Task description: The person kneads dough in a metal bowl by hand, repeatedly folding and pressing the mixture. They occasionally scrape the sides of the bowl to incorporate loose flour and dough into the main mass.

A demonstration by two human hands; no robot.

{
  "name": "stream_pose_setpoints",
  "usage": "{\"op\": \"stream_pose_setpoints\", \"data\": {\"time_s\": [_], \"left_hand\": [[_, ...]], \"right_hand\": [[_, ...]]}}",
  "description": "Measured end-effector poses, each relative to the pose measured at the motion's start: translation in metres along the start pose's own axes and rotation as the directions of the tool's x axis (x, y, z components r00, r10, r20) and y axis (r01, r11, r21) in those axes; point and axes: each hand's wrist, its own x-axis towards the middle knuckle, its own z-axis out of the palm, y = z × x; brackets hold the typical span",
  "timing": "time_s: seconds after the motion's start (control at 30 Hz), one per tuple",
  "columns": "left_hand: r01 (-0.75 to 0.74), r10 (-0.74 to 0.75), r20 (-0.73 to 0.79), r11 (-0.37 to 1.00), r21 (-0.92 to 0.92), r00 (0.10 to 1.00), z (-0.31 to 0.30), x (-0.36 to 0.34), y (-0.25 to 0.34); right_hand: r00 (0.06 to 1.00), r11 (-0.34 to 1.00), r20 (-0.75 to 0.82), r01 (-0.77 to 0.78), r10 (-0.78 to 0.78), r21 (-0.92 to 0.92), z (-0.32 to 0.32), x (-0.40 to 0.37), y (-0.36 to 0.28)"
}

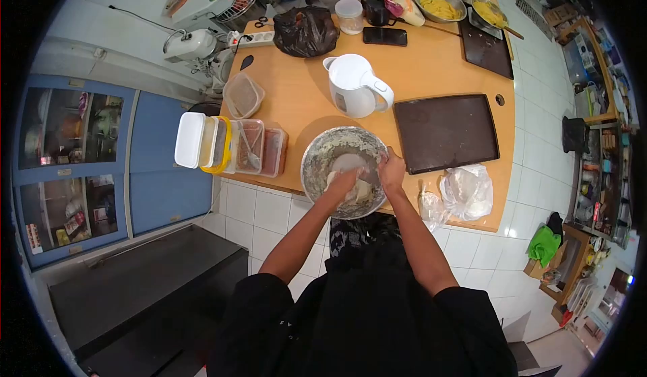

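A round metal mixing bowl [311,168] stands at the front edge of the table, its inner wall smeared with dough and flour. Pale dough [362,192] lies in the bottom, beside a heap of white flour or powder. My left hand [342,184] reaches inside, its fingers closed into the dough and partly hidden by it. On the right side, my right hand [391,171] grips the bowl's rim, thumb and fingers around the edge. Behind the bowl is a white electric kettle [350,87], its handle turned right.
A dark baking tray [448,134] lies right of the bowl, with plastic bags [466,192] in front. Plastic containers [249,146] line the left edge. Farther back are a black plastic bag [306,32], a phone [385,37] and a bowl of yellow food [438,6].
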Motion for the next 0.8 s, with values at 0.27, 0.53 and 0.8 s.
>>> {"op": "stream_pose_setpoints", "data": {"time_s": [0.27, 0.53, 0.8], "left_hand": [[-0.002, 0.023, -0.038, 0.878, 0.479, 0.999, 0.011, -0.023, 0.045], [-0.258, 0.387, -0.102, 0.766, 0.589, 0.916, 0.039, -0.011, 0.013], [0.061, 0.06, -0.33, 0.937, 0.344, 0.942, 0.065, 0.057, -0.015]], "right_hand": [[0.994, 0.999, 0.101, -0.042, 0.045, -0.029, -0.001, 0.002, -0.006], [0.992, 0.996, 0.1, 0.068, -0.073, 0.054, 0.001, 0.011, -0.005], [0.974, 0.996, 0.217, 0.04, -0.057, 0.081, -0.007, 0.015, -0.005]]}}
